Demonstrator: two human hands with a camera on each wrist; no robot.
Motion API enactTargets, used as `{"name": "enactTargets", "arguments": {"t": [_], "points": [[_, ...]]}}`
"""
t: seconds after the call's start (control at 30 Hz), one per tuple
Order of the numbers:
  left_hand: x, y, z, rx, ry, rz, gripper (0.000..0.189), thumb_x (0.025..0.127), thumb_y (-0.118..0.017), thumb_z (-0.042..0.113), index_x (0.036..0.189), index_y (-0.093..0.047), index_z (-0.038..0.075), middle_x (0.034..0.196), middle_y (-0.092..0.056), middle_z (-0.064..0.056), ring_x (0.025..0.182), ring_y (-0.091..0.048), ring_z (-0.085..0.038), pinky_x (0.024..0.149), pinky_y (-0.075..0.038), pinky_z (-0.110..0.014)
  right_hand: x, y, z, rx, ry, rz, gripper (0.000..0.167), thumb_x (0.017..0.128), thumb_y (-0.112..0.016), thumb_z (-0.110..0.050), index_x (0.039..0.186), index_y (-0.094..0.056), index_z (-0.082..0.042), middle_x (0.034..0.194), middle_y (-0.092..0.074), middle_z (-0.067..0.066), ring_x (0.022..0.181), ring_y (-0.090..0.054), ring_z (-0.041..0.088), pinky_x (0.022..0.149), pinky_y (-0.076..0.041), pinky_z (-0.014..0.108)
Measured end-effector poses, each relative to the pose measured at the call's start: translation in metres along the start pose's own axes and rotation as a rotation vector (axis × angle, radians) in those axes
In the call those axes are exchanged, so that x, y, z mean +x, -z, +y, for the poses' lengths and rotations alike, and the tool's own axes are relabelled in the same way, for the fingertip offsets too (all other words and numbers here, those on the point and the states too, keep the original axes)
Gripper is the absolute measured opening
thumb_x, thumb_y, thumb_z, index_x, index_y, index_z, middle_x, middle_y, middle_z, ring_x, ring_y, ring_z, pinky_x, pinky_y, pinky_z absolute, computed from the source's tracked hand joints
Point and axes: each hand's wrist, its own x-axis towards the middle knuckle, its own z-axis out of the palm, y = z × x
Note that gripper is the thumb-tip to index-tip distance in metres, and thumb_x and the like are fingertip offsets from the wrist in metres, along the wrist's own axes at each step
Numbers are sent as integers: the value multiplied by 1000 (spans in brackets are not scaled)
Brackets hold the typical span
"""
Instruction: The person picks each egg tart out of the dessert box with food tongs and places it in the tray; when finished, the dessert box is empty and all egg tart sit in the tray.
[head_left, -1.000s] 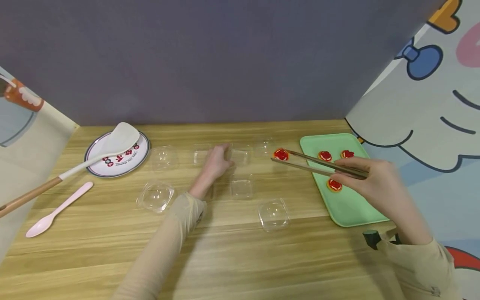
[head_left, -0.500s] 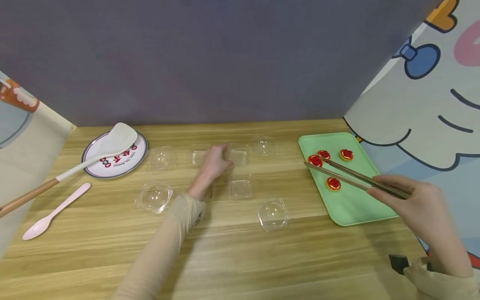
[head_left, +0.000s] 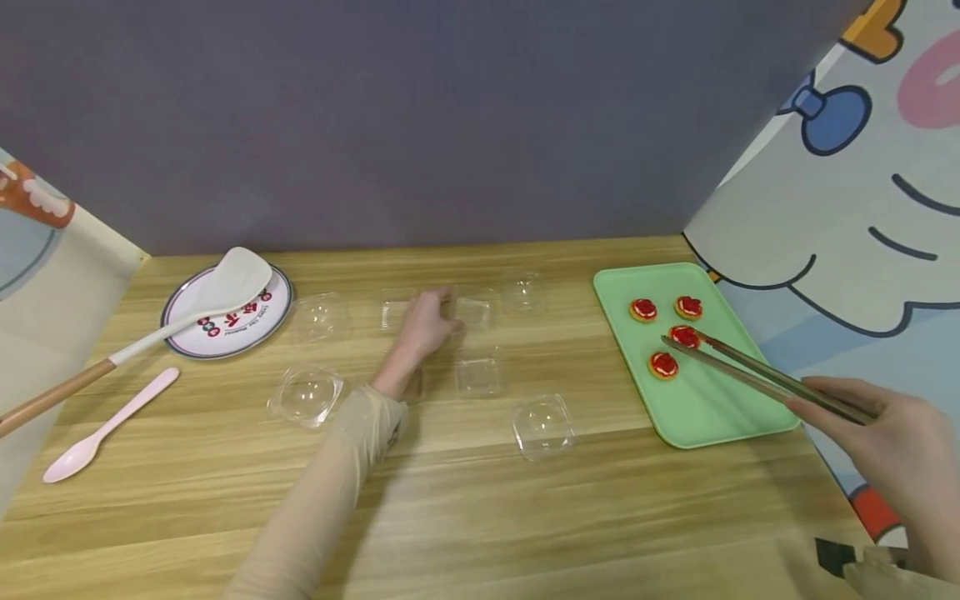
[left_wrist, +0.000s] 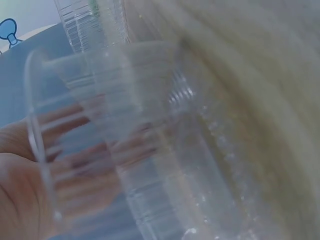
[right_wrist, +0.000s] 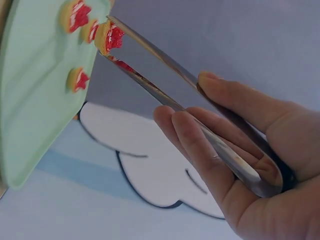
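Note:
My right hand (head_left: 892, 425) grips a pair of metal tongs (right_wrist: 155, 90). Between the tong tips is a small tart with red topping (right_wrist: 109, 38), over the green tray (head_left: 720, 417). Three similar tarts lie on that tray, one being the front tart (head_left: 663, 365). On the left, my left hand (head_left: 423, 325) is low among clear plastic containers, nearest the container (head_left: 474, 313) to its right. In the left wrist view, its fairly straight fingers (left_wrist: 130, 150) show blurred through a clear container (left_wrist: 145, 115); their exact contact is hard to make out.
Clear domed pieces (head_left: 543, 427) lie about the wooden table (head_left: 480, 517). At left, a white spatula with a wooden handle (head_left: 232, 279) rests across a patterned plate (head_left: 247, 333). A pink spoon (head_left: 112, 425) lies in front. A dark panel (head_left: 420, 125) stands behind.
My right hand has moved right, carrying the tart in the tongs from beside the containers to over the tray. The left hand has stayed in nearly the same place.

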Motion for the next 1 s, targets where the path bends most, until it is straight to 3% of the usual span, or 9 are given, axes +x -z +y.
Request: {"name": "enactTargets", "arguments": {"t": [0.17, 0.27, 0.37, 0.43, 0.53, 0.67, 0.73, 0.9, 1.0], "points": [[1, -1, -1, 11, 5, -1, 70, 90, -79, -4, 154, -50, -6, 156, -53, -25, 143, -51, -41, 119, -47, -49, 0, 0, 12, -31, -48, -9, 47, 97, -81, -19, 124, -67, 18, 122, -65, 43, 105, -63, 61, 61, -56, 43], [1, -1, -1, 7, 11, 2, 70, 90, -79, -3, 154, -51, -5, 156, -53, -24, 143, -51, -41, 119, -47, -49, 0, -3, 21, -28, -43, -10, 48, 96, -82, -19, 123, -67, 18, 121, -65, 42, 104, -64, 62, 60, -58, 33], [1, -2, -1, -11, 24, -4, 69, 91, -78, -4, 155, -50, -5, 156, -53, -24, 115, -66, -34, 91, -62, -37, 0, -7, 31, -18, -25, -3, 46, 95, -83, -18, 121, -69, 17, 119, -67, 41, 103, -65, 61, 53, -46, 13], [2, -2, -1, -21, 28, -9, 69, 92, -78, -4, 155, -50, -5, 156, -53, -24, 100, -65, -29, 74, -60, -29, 1, -9, 37, -17, -24, -8, 45, 95, -83, -19, 120, -69, 16, 117, -68, 40, 102, -65, 61, 52, -40, 11], [2, -1, -1, -27, 33, -12, 69, 92, -77, -4, 156, -49, -4, 157, -53, -24, 84, -61, -24, 60, -53, -24, 1, -10, 41, -24, -42, -18, 46, 96, -82, -20, 122, -69, 16, 118, -68, 39, 104, -64, 61, 55, -49, 24], [1, 0, 0, -5, 27, -10, 69, 93, -77, -3, 156, -48, -5, 157, -52, -24, 100, -64, -31, 67, -56, -26, 0, -10, 43, -20, -70, -27, 48, 98, -81, -22, 125, -68, 15, 122, -67, 40, 107, -63, 61, 59, -52, 36], [1, 0, 0, 4, 25, -9, 68, 94, -77, -2, 155, -48, -6, 157, -52, -24, 107, -64, -33, 70, -58, -28, 0, -9, 44, -16, -81, -33, 49, 98, -81, -22, 126, -67, 15, 123, -66, 40, 108, -62, 61, 55, -50, 31], [1, 0, 0, 7, 25, -11, 69, 94, -77, -1, 156, -48, -6, 157, -52, -24, 104, -64, -34, 69, -58, -29, -3, -9, 44, 1, -126, -56, 51, 100, -78, -22, 129, -64, 17, 128, -61, 44, 112, -58, 63, 72, -57, 56], [1, -1, 0, 6, 23, -9, 69, 94, -78, -1, 156, -47, -5, 157, -52, -24, 100, -64, -32, 68, -57, -28, -4, -10, 44, 7, -153, -68, 53, 102, -76, -24, 132, -62, 17, 132, -57, 45, 116, -54, 64, 81, -51, 72]]}}
